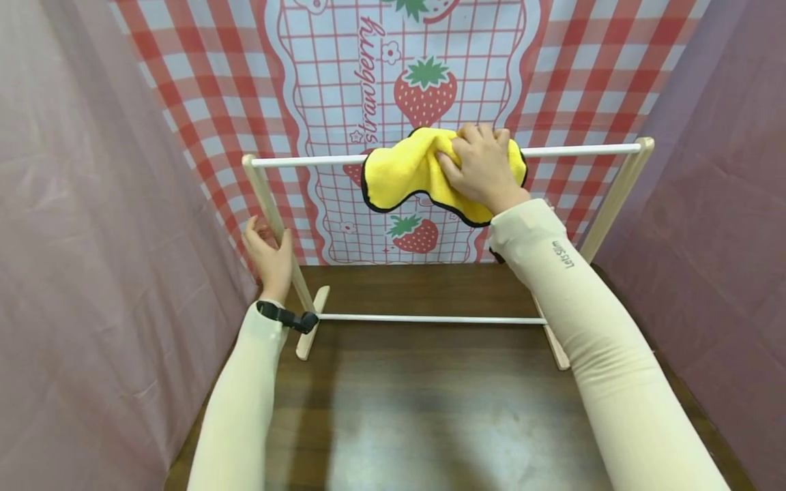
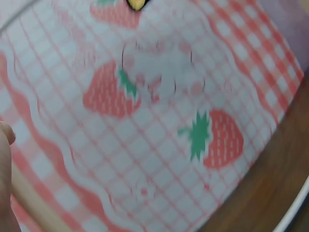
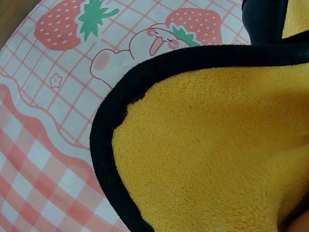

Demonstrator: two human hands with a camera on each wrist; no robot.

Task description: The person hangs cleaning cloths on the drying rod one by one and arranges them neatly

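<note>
A yellow towel [image 1: 396, 179] with black edging lies bunched over the white top bar [image 1: 307, 161] of a wooden rack. My right hand [image 1: 482, 164] grips the towel from above, near its right end. Up close in the right wrist view, the plush towel [image 3: 207, 140] fills much of the picture, with a bit of skin at the bottom right corner. By the rack's left post [image 1: 267, 194] is my left hand [image 1: 270, 258], its fingers loosely bent and its thumb in front of the post. No towel is in that hand; whether it touches the post is unclear.
A white lower bar [image 1: 430, 318] joins the rack's feet on the dark wooden surface [image 1: 424, 409]. Behind hangs a red-checked strawberry cloth [image 1: 424, 95]. Pinkish drapes stand at the left [image 1: 92, 239] and right [image 1: 706, 225]. My left wrist wears a black strap [image 1: 285, 316].
</note>
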